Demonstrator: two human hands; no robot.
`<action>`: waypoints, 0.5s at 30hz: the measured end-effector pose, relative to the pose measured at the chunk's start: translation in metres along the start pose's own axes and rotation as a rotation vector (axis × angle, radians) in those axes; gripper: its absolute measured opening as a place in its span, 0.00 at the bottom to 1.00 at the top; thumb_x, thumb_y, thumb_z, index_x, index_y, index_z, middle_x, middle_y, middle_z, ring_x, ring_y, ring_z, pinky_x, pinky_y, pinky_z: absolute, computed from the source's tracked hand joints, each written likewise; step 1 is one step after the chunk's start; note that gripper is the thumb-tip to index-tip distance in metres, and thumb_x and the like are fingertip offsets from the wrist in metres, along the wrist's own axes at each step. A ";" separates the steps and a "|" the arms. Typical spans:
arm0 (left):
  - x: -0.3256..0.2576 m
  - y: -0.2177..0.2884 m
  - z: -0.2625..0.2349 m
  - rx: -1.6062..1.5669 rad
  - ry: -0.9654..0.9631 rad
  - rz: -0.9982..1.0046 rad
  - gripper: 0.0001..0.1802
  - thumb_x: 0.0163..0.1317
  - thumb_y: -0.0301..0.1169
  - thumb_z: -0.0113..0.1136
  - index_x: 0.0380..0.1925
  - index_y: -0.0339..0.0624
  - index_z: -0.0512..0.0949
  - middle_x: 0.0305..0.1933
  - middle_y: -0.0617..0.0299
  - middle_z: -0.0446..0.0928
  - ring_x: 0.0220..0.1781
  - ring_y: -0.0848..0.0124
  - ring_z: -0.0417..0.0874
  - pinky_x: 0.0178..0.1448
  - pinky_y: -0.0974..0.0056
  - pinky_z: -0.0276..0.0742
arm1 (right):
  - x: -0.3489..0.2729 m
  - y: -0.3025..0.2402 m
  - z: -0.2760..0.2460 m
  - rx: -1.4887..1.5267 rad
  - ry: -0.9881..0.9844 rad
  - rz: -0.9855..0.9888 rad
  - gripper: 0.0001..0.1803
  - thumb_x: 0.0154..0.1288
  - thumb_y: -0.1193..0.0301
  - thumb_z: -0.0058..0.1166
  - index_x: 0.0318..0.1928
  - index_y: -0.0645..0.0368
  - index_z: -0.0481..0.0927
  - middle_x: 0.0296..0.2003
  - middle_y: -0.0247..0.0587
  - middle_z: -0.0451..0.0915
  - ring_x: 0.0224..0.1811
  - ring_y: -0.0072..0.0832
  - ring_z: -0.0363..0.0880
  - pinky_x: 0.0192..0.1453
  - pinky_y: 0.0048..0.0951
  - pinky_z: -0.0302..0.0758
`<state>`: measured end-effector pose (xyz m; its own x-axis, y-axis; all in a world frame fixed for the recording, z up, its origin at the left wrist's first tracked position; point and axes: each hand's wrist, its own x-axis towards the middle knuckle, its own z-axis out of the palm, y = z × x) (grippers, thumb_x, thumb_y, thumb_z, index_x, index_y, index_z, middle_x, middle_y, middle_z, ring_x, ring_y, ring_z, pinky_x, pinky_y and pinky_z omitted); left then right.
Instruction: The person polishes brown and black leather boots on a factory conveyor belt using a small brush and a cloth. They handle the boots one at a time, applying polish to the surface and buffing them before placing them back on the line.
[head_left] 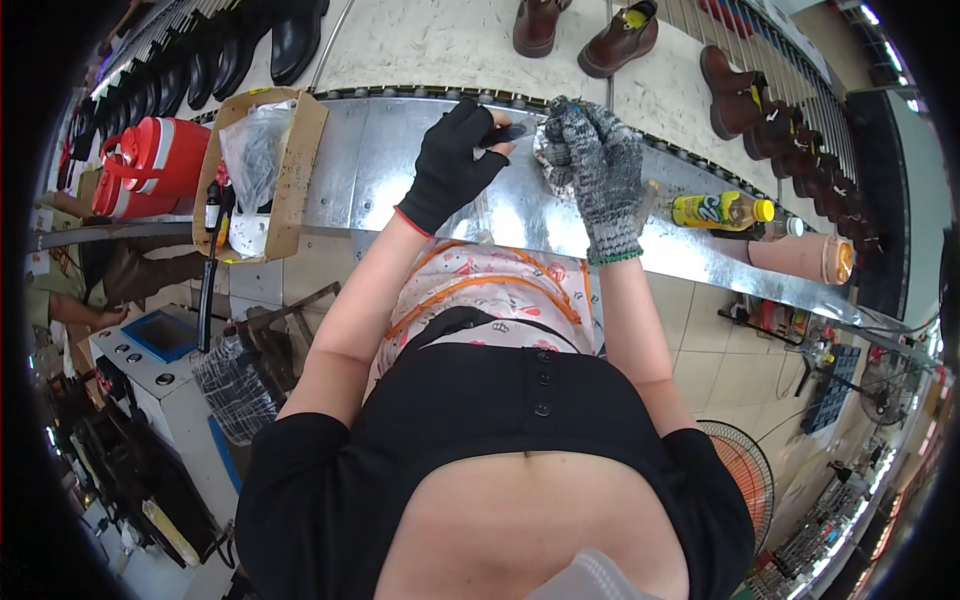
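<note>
In a black glove with bare fingertips, my left hand (pixel 458 160) is closed on a small dark flat tool (pixel 506 134). Its far end points right, toward my other hand; its exact kind does not show. My right hand (pixel 596 165) wears a grey knitted glove with a green cuff, its fingers bent and pressed together. Under and beside these fingers lies a crumpled whitish, shiny thing (pixel 545 152); whatever the fingers pinch is hidden. Both hands are over the metal ledge (pixel 375 165), close together.
Beyond the ledge runs a conveyor (pixel 420 45) with brown boots (pixel 620 38) and black boots (pixel 298 40). At left stand a cardboard box (pixel 295 190) with plastic bags and a red jug (pixel 160 165). A yellow-labelled bottle (pixel 715 211) and a pinkish cup (pixel 795 257) are at right.
</note>
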<state>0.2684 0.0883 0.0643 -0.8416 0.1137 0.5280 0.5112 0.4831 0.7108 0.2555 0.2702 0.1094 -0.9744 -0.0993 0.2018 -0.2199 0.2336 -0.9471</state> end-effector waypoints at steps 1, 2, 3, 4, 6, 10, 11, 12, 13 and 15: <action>-0.001 0.000 -0.002 0.017 -0.009 0.010 0.15 0.48 0.22 0.65 0.38 0.38 0.76 0.31 0.59 0.75 0.31 0.69 0.78 0.36 0.68 0.74 | -0.001 0.000 0.001 0.046 -0.002 0.059 0.15 0.64 0.65 0.53 0.42 0.65 0.80 0.27 0.36 0.80 0.21 0.16 0.77 0.21 0.19 0.74; -0.003 0.000 -0.003 0.034 -0.019 0.021 0.15 0.49 0.22 0.65 0.38 0.38 0.76 0.31 0.59 0.75 0.31 0.69 0.79 0.36 0.68 0.74 | -0.003 -0.001 0.002 0.090 -0.003 0.118 0.15 0.64 0.64 0.54 0.42 0.65 0.80 0.27 0.36 0.80 0.21 0.16 0.77 0.21 0.19 0.74; -0.004 0.000 -0.005 0.029 -0.014 0.021 0.15 0.49 0.22 0.65 0.38 0.38 0.76 0.31 0.59 0.75 0.32 0.69 0.79 0.36 0.68 0.74 | -0.003 -0.002 0.003 0.052 -0.013 0.090 0.15 0.64 0.64 0.54 0.42 0.65 0.80 0.27 0.36 0.80 0.21 0.16 0.77 0.21 0.19 0.74; -0.004 -0.002 -0.006 0.025 -0.008 0.025 0.15 0.49 0.22 0.65 0.38 0.38 0.76 0.31 0.59 0.74 0.32 0.69 0.79 0.37 0.68 0.74 | -0.001 -0.003 0.003 0.015 -0.021 0.058 0.15 0.64 0.64 0.54 0.41 0.65 0.80 0.27 0.37 0.81 0.21 0.16 0.77 0.22 0.19 0.74; -0.005 -0.005 -0.010 0.046 0.000 0.060 0.13 0.50 0.23 0.63 0.38 0.39 0.75 0.33 0.58 0.74 0.31 0.65 0.82 0.34 0.66 0.77 | 0.001 0.008 0.004 -0.070 -0.034 0.034 0.14 0.63 0.66 0.55 0.41 0.65 0.81 0.27 0.38 0.81 0.23 0.18 0.78 0.25 0.22 0.75; -0.013 -0.015 -0.018 0.042 -0.052 -0.011 0.14 0.50 0.23 0.64 0.38 0.38 0.74 0.34 0.57 0.74 0.33 0.64 0.82 0.37 0.65 0.77 | 0.002 0.013 0.000 0.014 0.094 0.022 0.13 0.64 0.67 0.53 0.42 0.65 0.81 0.31 0.39 0.83 0.28 0.19 0.80 0.28 0.23 0.76; -0.019 -0.023 -0.019 0.055 0.003 -0.077 0.14 0.50 0.24 0.64 0.37 0.37 0.73 0.34 0.57 0.74 0.33 0.65 0.81 0.37 0.66 0.76 | 0.003 0.010 -0.004 0.143 0.101 0.098 0.13 0.64 0.67 0.52 0.42 0.64 0.81 0.32 0.39 0.83 0.28 0.20 0.80 0.28 0.23 0.77; -0.030 -0.039 -0.014 0.069 0.058 -0.144 0.13 0.51 0.25 0.64 0.36 0.37 0.73 0.33 0.57 0.74 0.33 0.67 0.79 0.37 0.66 0.76 | 0.002 0.006 -0.008 0.272 0.107 0.173 0.13 0.64 0.68 0.52 0.42 0.64 0.81 0.32 0.39 0.83 0.27 0.20 0.80 0.28 0.22 0.77; -0.039 -0.054 -0.009 0.083 0.113 -0.205 0.13 0.52 0.26 0.64 0.36 0.37 0.72 0.33 0.58 0.74 0.33 0.69 0.78 0.37 0.66 0.75 | 0.002 0.004 -0.012 0.402 0.116 0.242 0.13 0.65 0.68 0.52 0.43 0.64 0.81 0.33 0.38 0.83 0.27 0.20 0.80 0.29 0.22 0.77; -0.053 -0.069 0.000 0.090 0.072 -0.376 0.17 0.48 0.33 0.68 0.31 0.38 0.70 0.28 0.55 0.73 0.28 0.60 0.78 0.35 0.62 0.74 | 0.000 0.016 -0.017 0.368 0.082 0.314 0.13 0.65 0.68 0.51 0.43 0.64 0.81 0.33 0.37 0.83 0.27 0.20 0.80 0.28 0.21 0.77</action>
<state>0.2782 0.0488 -0.0126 -0.9512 -0.1458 0.2718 0.1490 0.5543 0.8189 0.2511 0.2905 0.0980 -0.9947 0.0014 -0.1025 0.1016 -0.1189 -0.9877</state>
